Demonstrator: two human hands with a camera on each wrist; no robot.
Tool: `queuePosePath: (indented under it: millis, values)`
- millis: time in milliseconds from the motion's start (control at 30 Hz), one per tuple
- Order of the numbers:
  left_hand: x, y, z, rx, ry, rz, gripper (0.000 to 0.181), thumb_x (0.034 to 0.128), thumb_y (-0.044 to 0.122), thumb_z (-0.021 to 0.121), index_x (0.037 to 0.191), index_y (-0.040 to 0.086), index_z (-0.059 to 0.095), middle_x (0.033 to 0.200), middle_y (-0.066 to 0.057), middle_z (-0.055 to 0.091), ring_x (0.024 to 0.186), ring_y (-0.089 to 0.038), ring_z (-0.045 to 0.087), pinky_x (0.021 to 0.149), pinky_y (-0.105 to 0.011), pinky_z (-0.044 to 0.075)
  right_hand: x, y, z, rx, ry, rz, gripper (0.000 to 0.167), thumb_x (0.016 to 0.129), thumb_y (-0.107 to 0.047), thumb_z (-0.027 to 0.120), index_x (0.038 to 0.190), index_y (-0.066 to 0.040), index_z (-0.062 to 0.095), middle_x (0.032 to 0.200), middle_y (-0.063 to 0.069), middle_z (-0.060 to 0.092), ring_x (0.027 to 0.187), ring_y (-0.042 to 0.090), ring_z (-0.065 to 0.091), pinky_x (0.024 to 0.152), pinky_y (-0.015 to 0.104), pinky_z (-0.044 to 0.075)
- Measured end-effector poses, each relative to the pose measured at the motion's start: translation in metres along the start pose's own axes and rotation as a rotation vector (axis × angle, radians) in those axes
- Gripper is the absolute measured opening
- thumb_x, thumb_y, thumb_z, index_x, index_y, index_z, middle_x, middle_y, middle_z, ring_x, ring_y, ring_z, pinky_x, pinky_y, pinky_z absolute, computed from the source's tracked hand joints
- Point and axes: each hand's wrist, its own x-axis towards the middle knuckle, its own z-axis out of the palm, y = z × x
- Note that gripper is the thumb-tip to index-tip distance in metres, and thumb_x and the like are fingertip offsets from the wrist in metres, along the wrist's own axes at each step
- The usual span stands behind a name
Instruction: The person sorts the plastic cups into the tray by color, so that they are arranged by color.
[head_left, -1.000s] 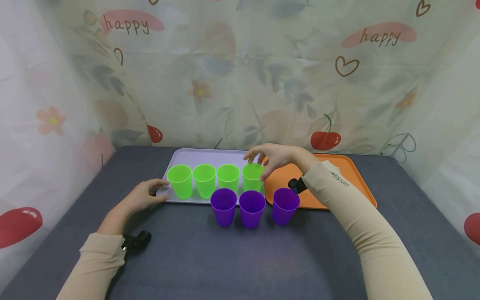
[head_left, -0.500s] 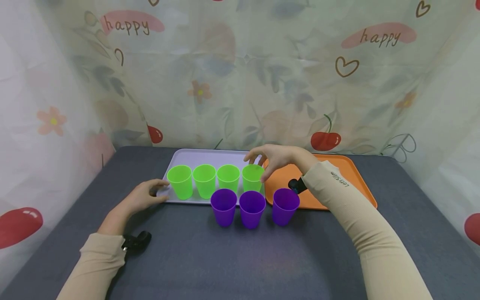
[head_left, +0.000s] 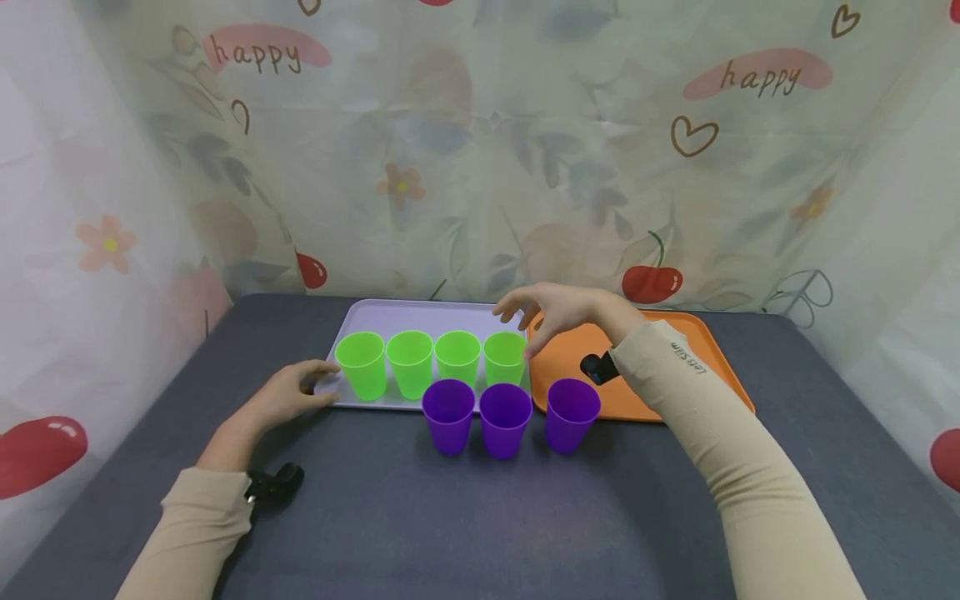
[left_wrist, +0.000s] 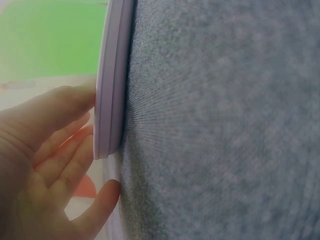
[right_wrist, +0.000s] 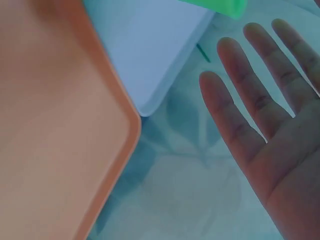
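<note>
Several bright green cups stand upright in a row on the lilac tray (head_left: 420,313). My right hand (head_left: 557,310) hovers over the rightmost green cup (head_left: 504,360), its fingers spread and holding nothing; the right wrist view shows those fingers (right_wrist: 252,92) extended and apart from the cup. By the tray's left front corner, my left hand (head_left: 288,394) rests with relaxed fingers, close to the leftmost green cup (head_left: 363,367). In the left wrist view its thumb (left_wrist: 65,102) touches the tray rim (left_wrist: 111,80).
An orange tray (head_left: 697,358) adjoins the lilac one on the right, partly hidden by my right arm. Three purple cups, left (head_left: 448,418), middle (head_left: 506,423) and right (head_left: 572,418), stand upright in front of the trays. A printed curtain (head_left: 480,225) hangs behind the dark table (head_left: 450,525).
My right hand has lifted slightly and shifted a little to the right, away from the rightmost green cup, which stays in place. My left hand has not visibly moved.
</note>
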Motion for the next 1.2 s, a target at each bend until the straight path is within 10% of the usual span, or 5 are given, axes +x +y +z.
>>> queuePosePath:
  millis: [467,1200]
  values:
    - [-0.001,0.002,0.000,0.001,0.003,0.010,0.047,0.0842,0.015,0.067,0.123,-0.007,0.054,0.123,-0.027,0.057,0.118,-0.043,0.050,0.099,-0.055,0.042,-0.056,0.020,-0.006,-0.009,0.326,0.090,0.045,0.089,-0.023,0.063,0.129,-0.007,0.051,0.126,0.016,0.055,0.115,0.033,0.057,0.097,0.045,0.048]
    - [0.001,0.000,0.000,-0.001,-0.012,-0.002,0.047,0.0844,0.017,0.068,0.123,-0.006,0.054,0.124,-0.027,0.056,0.119,-0.043,0.050,0.099,-0.055,0.042,-0.170,0.077,0.045,0.162,0.694,0.450,0.059,0.092,-0.043,0.054,0.137,-0.006,0.042,0.137,0.022,0.046,0.123,0.039,0.046,0.099,0.056,0.041]
